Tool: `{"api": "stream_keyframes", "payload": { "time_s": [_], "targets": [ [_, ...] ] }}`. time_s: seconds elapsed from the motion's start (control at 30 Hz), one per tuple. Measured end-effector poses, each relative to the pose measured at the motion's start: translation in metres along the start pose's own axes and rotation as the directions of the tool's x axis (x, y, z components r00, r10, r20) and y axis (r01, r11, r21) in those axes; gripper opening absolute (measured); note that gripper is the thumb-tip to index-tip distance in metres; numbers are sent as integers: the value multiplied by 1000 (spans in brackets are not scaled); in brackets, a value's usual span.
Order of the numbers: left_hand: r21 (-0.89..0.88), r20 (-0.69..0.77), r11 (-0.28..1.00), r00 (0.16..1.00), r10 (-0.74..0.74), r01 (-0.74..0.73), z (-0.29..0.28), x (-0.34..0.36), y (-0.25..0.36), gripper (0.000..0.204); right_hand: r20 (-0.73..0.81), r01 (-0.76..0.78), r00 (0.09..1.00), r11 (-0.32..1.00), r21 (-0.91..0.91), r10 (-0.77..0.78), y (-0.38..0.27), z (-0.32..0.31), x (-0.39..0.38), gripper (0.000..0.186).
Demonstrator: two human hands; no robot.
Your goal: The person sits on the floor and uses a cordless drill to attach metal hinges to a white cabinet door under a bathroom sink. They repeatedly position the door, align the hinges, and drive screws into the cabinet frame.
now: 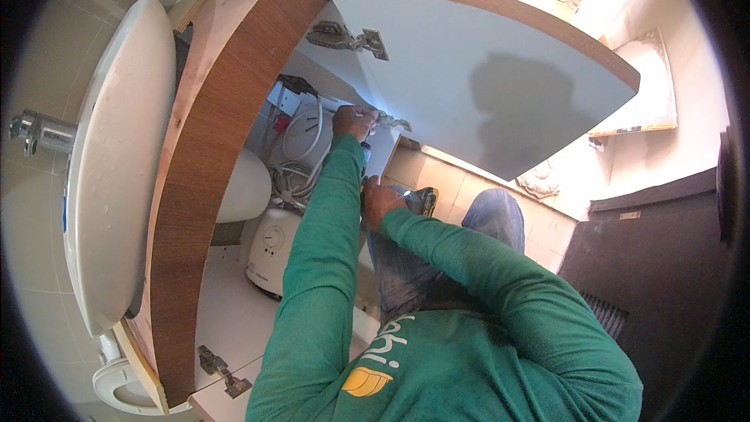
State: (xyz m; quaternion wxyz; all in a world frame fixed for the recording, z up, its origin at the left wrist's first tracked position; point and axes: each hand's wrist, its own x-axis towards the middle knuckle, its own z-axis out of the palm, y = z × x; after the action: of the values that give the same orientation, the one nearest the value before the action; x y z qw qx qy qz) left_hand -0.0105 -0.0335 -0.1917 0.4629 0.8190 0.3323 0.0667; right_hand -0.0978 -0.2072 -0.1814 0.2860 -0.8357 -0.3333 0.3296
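Note:
My left hand reaches into the cabinet beside the open door. Its fingers are closed on the lower door hinge, and a bright light falls there. Below it my right hand grips a cordless drill with a black and yellow battery end. The drill's front end points up toward the left hand, and my right hand and sleeve cover part of it. Higher on the door's pale inner face sits another hinge.
A white washbasin tops the brown cabinet front at left. Inside the cabinet are a white tank-like appliance, coiled cables and a rounded white bowl. A loose-hanging hinge is at lower left. A dark panel stands at right.

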Motion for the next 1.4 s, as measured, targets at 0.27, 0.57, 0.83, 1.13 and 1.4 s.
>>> {"api": "stream_keyframes", "payload": {
  "time_s": [0.27,0.57,0.83,1.13,1.4],
  "targets": [
    [169,8,983,997,73,-73,1,0,5,24,22,-6,1000,1000,-26,6,2,-1,1,42],
    [218,36,974,998,54,-61,2,16,-9,29,24,-31,999,999,6,31,3,-1,4,45],
    [-464,19,852,964,-265,244,-3,10,-42,36,37,188,982,953,-238,-184,30,-8,0,55],
    [-139,-268,989,963,2,-40,-53,-48,-110,22,319,404,897,861,-308,-306,83,-54,-37,65],
    [455,-379,890,910,170,23,-3,-129,-165,23,256,320,934,901,-292,-249,120,-54,-56,58]
  ]
}}
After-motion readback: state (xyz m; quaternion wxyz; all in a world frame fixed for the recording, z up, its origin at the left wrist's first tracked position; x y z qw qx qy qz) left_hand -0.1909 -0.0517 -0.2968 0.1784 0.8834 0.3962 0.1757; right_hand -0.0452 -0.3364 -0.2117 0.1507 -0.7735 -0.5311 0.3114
